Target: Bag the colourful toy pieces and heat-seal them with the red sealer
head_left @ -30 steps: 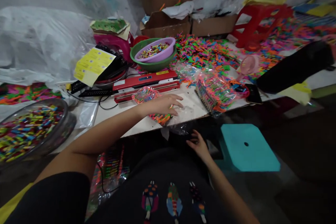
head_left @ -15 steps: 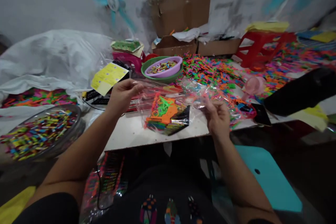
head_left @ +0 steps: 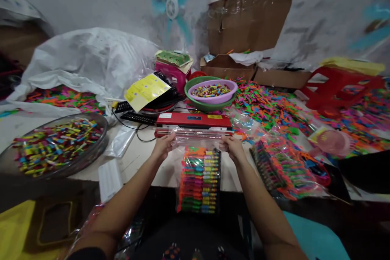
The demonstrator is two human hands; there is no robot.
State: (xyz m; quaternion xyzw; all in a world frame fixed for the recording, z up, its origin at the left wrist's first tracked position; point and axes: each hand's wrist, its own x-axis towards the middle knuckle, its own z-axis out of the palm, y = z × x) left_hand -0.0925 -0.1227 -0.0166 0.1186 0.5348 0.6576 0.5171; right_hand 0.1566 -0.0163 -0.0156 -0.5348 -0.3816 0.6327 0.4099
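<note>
Between my two hands a clear plastic bag (head_left: 199, 180) is stretched by its upper corners. Its lower part, filled with rows of colourful small pieces, hangs over the table's front edge. My left hand (head_left: 164, 145) pinches the left corner, and my right hand (head_left: 234, 149) pinches the right one. The bag's upper edge lies along the front of a red heat sealer (head_left: 195, 120), which has a small display on top. Whether the edge sits inside the sealer's slot I cannot tell.
Another filled bag (head_left: 280, 166) lies at right beside a pink handheld fan (head_left: 333, 143). Left stands a clear basin (head_left: 105, 132) of small colourful pieces. Behind the sealer are a purple bowl (head_left: 234, 89), loose plastic pieces (head_left: 268, 103) and a cardboard box (head_left: 228, 69).
The bag has turned from a bunched, tilted pose to hanging flat with its rows facing me. Its upper edge is now at the sealer, hands closer together. The view has swung left.
</note>
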